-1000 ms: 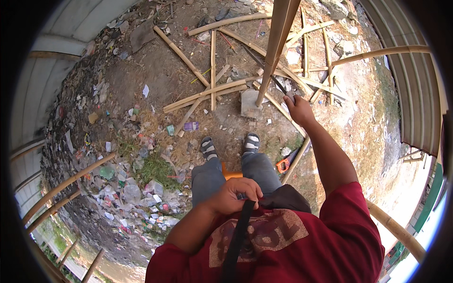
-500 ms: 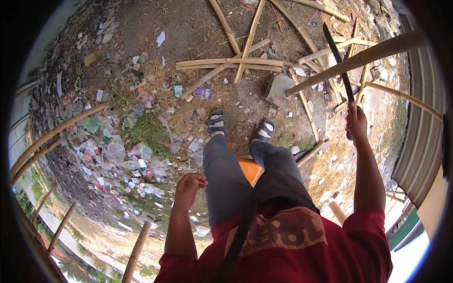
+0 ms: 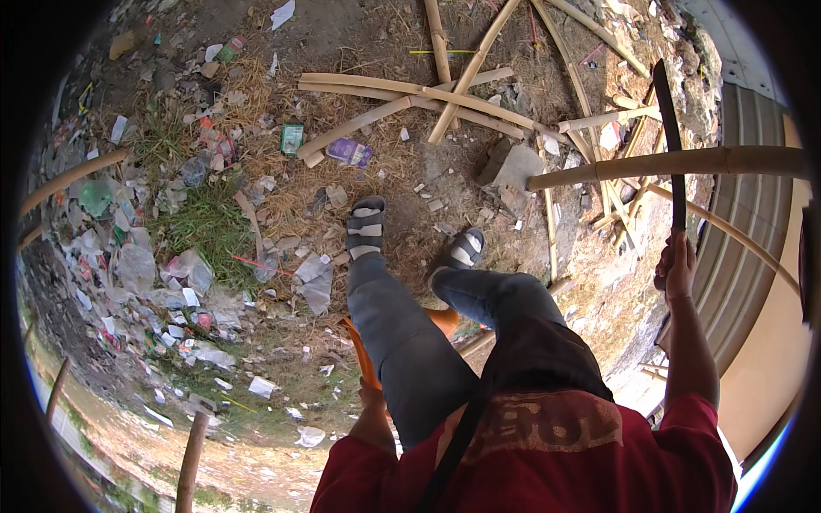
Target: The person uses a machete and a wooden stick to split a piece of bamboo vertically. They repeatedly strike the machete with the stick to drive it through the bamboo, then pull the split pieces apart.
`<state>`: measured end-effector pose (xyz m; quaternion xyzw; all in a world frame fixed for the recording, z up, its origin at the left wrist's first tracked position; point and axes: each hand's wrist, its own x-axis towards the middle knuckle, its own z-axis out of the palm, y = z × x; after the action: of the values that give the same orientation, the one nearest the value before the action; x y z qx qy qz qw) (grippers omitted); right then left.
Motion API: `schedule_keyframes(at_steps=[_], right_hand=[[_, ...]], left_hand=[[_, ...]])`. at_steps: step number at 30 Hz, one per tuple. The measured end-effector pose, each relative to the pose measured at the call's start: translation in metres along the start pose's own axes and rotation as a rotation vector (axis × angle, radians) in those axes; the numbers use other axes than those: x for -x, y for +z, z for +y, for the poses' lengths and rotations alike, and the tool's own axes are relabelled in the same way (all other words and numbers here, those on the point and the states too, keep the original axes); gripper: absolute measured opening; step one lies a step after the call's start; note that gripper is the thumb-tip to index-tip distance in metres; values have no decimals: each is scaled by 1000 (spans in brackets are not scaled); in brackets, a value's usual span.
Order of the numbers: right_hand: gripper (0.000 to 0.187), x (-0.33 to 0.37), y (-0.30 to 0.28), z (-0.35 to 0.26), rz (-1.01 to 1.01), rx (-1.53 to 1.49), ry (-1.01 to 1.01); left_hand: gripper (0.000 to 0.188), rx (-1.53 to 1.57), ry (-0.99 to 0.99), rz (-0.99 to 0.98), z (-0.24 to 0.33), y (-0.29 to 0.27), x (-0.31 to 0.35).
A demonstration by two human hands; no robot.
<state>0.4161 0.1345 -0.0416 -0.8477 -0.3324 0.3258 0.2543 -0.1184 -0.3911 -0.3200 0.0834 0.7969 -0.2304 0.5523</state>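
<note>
My right hand (image 3: pixel 677 267) is closed round the handle of a machete (image 3: pixel 669 128), its long dark blade pointing away from me. The blade passes over a thick bamboo pole (image 3: pixel 633 168) in the picture; whether they touch, I cannot tell. One end of that pole is by a grey concrete block (image 3: pixel 511 171). Down beside my left thigh, my left hand (image 3: pixel 371 398) grips the edge of an orange plastic stool (image 3: pixel 363 352). Its fingertips are partly hidden, and my legs cover most of the stool.
Split bamboo strips (image 3: pixel 466 81) lie crossed on the ground ahead, with more at the far right. Scattered litter (image 3: pixel 137 265) and a grass tuft (image 3: pixel 201 218) spread over the left side. A corrugated metal sheet (image 3: pixel 742 222) stands at the right. Bamboo posts (image 3: pixel 190 466) rise at the lower left.
My left hand has dropped from in front of my left thigh to the orange stool. My body and legs have shifted, and the machete has moved right, its blade more upright in view.
</note>
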Motion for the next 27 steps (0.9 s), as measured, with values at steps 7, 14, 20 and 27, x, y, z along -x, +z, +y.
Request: schedule_keyframes(at_steps=[7,14,20,27], right_hand=[[38,-4,14,-2,27,-26,-14],[39,1,16,9,4,-69,1],[43,0,13,9,-2,-81,-20],[44,-11,12,-3,50,10,18]], left_hand=[[109,32,-4,18,-14,-13,-7],[99,35,-23,-5,-34,-24,15],[91,63,-42,-29,-48,-22,26],[82,82,-73,-37,-62,-38,33]])
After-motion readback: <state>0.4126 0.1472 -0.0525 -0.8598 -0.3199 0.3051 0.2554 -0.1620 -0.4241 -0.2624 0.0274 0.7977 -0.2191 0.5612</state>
